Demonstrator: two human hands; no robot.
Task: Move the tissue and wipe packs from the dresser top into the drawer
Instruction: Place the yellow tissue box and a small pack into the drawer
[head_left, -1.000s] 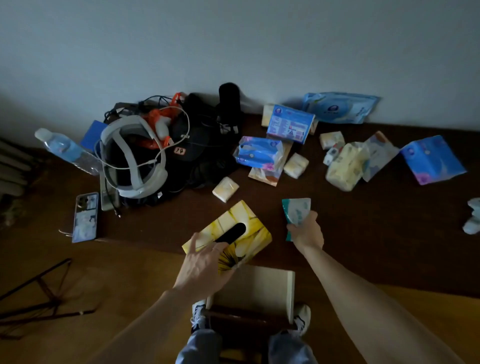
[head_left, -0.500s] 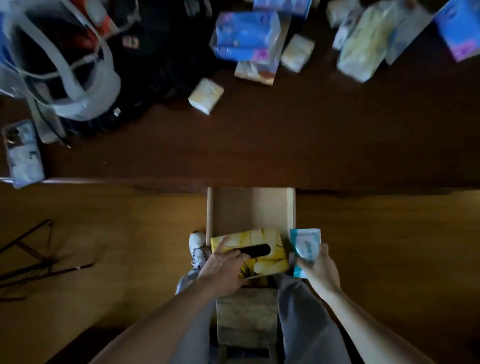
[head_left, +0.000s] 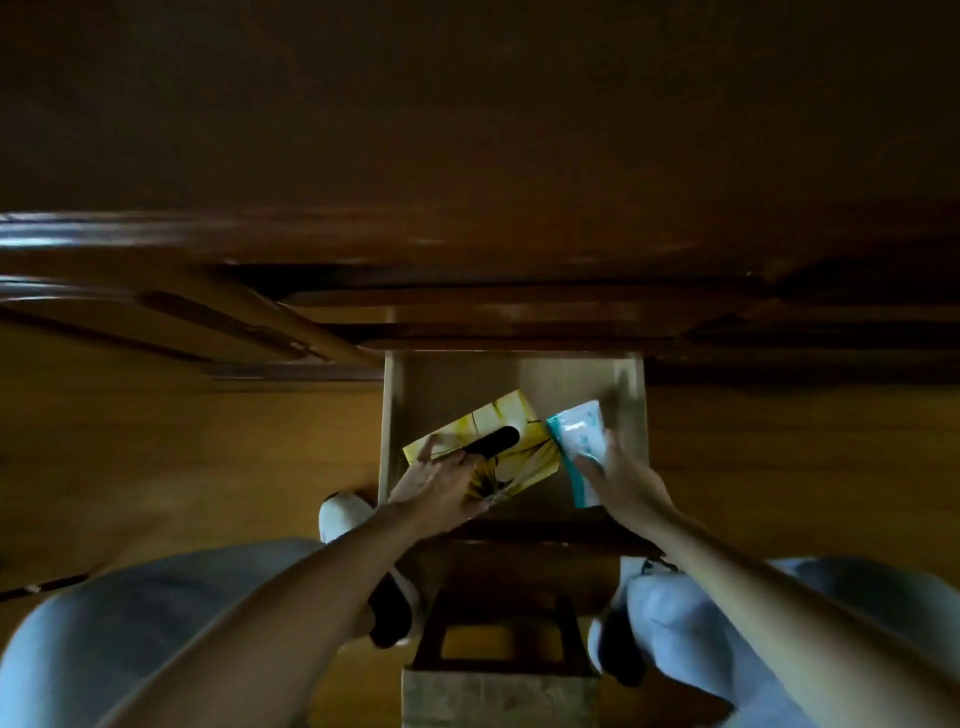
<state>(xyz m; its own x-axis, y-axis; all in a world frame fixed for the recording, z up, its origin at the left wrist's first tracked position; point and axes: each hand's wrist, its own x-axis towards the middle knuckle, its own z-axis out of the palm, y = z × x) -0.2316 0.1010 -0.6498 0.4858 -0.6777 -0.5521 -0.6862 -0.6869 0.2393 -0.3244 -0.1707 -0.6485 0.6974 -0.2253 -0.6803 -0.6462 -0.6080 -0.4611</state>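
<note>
The light wooden drawer stands pulled out below the dark dresser top. Inside it, tilted, is a yellow tissue box with a black oval slot; my left hand grips its near left end. Beside it on the right, a white and teal tissue pack is gripped by my right hand over the drawer's right side. Whether either item touches the drawer floor I cannot tell. The other packs on the dresser top are out of view.
The drawer's dark front panel is just below my hands. A small wooden stool stands between my legs, with white shoes on the orange-brown floor. The dresser edge overhangs above the drawer.
My view has tipped down, so the dresser-top clutter has left the frame. Both hands have carried the yellow box and the teal pack from the dresser top down into the open drawer.
</note>
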